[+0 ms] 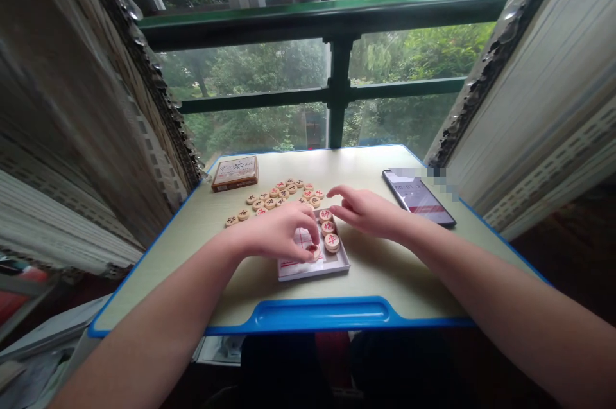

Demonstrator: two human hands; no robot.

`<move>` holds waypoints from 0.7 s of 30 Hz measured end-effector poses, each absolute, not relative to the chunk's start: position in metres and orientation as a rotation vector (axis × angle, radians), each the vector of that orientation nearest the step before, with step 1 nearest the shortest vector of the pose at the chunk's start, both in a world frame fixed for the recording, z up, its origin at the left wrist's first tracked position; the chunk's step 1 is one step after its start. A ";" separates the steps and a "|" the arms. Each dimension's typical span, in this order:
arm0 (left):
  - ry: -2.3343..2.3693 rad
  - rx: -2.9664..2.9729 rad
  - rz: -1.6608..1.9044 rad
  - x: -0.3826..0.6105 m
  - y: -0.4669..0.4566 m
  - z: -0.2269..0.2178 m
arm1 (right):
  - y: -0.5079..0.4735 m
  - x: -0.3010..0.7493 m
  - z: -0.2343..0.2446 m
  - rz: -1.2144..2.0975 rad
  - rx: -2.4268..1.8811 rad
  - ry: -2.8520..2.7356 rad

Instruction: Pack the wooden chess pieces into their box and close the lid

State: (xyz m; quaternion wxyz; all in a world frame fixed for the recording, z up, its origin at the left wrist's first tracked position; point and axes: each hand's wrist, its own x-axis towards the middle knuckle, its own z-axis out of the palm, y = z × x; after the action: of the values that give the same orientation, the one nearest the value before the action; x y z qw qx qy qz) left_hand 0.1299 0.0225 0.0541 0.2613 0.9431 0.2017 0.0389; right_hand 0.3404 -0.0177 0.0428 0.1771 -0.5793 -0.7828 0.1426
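Note:
My left hand [282, 229] reaches over a shallow white box tray [312, 272], thumb and forefinger closed on a round wooden Chinese chess piece [314, 253] low inside it. A paper with red lines lies in the tray. Along the tray's right side sit red-marked chess pieces [332, 241], the nearest in a stack. My right hand [359, 210] hovers right of the tray's far corner, fingers apart with nothing in them. Close to its fingertips are loose chess pieces [308, 194]. More loose pieces [269, 203], red and dark-marked, spread behind and left of the tray, partly hidden by my left hand.
A brown lettered box [235, 174] lies at the table's back left. On the right is a phone [418, 197] with a timer on its screen. The pale table [192, 268] has a blue edge and a blue front groove [322, 313]. Curtains flank a window behind.

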 end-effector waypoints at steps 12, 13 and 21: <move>0.511 2.554 0.054 0.133 0.020 0.052 | -0.019 0.340 0.043 0.401 -1.757 -2.259; 0.500 2.546 0.053 0.134 0.019 0.053 | -0.020 0.339 0.044 0.433 -1.756 -2.260; 0.398 2.509 0.037 0.138 0.018 0.051 | -0.019 0.347 0.044 0.686 -1.587 -2.304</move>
State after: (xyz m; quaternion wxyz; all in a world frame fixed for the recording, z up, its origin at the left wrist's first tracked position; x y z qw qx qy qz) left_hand 0.1381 0.0183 0.0507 0.2958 0.9434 0.1495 0.0140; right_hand 0.3471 -0.0193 0.0444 0.1303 -0.5464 -0.7929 0.2361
